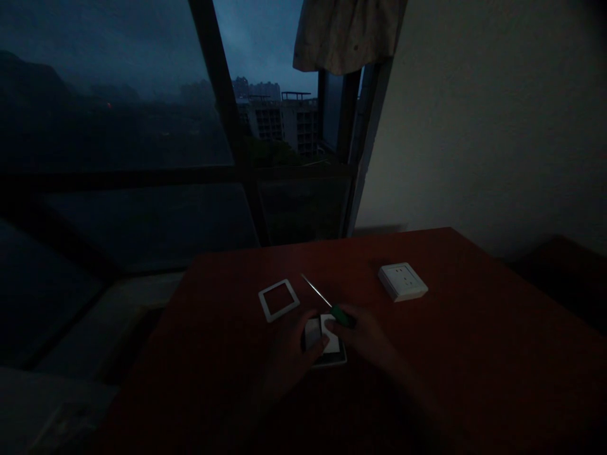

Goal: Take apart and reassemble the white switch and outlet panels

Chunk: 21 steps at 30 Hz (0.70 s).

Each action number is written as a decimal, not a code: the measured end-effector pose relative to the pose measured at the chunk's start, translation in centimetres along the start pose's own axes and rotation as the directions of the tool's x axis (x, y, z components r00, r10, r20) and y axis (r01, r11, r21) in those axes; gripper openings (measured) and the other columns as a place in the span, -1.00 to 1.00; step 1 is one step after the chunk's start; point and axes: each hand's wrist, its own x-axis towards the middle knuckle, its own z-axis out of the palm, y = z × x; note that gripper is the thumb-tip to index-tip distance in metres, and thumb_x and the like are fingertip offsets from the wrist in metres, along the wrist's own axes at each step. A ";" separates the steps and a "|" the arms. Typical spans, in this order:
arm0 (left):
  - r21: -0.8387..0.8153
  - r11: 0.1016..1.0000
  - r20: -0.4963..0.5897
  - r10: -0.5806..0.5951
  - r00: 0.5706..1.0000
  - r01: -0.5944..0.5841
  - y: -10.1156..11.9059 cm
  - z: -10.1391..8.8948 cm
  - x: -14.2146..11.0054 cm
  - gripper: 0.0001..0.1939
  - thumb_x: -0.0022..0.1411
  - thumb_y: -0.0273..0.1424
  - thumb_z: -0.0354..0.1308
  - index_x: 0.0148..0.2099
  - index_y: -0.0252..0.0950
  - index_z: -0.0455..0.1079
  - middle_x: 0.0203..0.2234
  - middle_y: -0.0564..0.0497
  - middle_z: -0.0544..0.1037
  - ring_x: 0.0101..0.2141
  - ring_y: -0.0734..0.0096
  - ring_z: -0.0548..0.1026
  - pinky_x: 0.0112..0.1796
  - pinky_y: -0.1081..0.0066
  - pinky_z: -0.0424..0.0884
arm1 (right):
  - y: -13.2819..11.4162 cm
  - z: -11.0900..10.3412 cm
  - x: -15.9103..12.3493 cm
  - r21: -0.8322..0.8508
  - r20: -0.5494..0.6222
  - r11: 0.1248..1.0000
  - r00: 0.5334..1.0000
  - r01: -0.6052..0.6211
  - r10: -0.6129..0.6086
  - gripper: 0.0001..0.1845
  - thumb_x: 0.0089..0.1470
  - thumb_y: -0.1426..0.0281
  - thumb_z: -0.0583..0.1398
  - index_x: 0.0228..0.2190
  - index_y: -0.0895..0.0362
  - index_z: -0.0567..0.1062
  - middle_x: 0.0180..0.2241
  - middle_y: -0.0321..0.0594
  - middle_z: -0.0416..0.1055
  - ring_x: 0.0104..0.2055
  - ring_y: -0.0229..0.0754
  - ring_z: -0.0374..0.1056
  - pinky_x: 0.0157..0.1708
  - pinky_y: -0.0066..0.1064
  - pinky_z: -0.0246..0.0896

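Observation:
A screwdriver (pixel 342 316) with a green handle lies in my right hand (pixel 363 335); its thin metal shaft points up and to the left. The thumb of that hand also touches a white wall switch (pixel 331 341), a squarish plate with a pale panel and a dark strip along its near side. Around the left side of this switch my left hand (pixel 296 351) is closed, its thumb on the front. Beyond the left hand a white square frame (pixel 268 314) rests flat on the table. Dim light hides the finer details of the fingers.
A white wall socket (pixel 403 281) on a thick box sits on the right of the reddish-brown table (pixel 455 328). Behind the table's far edge is a large window (pixel 246 170) with a short curtain (pixel 348 38). A pale wall (pixel 474 126) stands at the right.

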 end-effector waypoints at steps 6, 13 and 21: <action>-0.024 0.999 -0.018 -0.035 0.999 0.035 -0.6 0.3 0.3 -0.56 0.14 -0.24 0.21 0.07 -0.20 0.36 0.04 -0.11 0.42 0.06 0.11 0.36 0.06 0.14 0.28 | -0.3 -0.2 -0.1 0.062 0.049 0.996 0.997 -0.060 0.057 -0.72 0.00 0.19 0.22 -0.33 0.14 0.53 -0.45 -0.33 0.42 -0.40 -0.23 0.30 -0.41 -0.46 0.18; -0.058 0.998 0.000 -0.030 1.000 0.030 -0.3 0.4 0.4 -0.59 0.16 -0.26 0.20 0.06 -0.18 0.34 0.04 -0.07 0.42 0.05 0.17 0.37 0.06 0.20 0.28 | 0.4 0.0 0.3 -0.084 -0.017 0.991 0.994 0.102 -0.104 -0.83 -0.01 0.27 0.25 -0.41 0.12 0.50 -0.36 -0.26 0.41 -0.30 -0.18 0.31 -0.31 -0.42 0.19; -0.065 0.998 -0.007 0.005 1.000 -0.006 0.3 0.1 0.5 -0.62 0.15 -0.31 0.20 0.03 -0.20 0.36 -0.03 -0.07 0.47 -0.02 0.18 0.42 0.01 0.22 0.32 | 0.6 -0.1 0.4 -0.074 -0.004 0.991 0.994 0.111 -0.112 -0.87 0.01 0.30 0.24 -0.41 0.10 0.48 -0.34 -0.26 0.38 -0.27 -0.18 0.31 -0.27 -0.41 0.19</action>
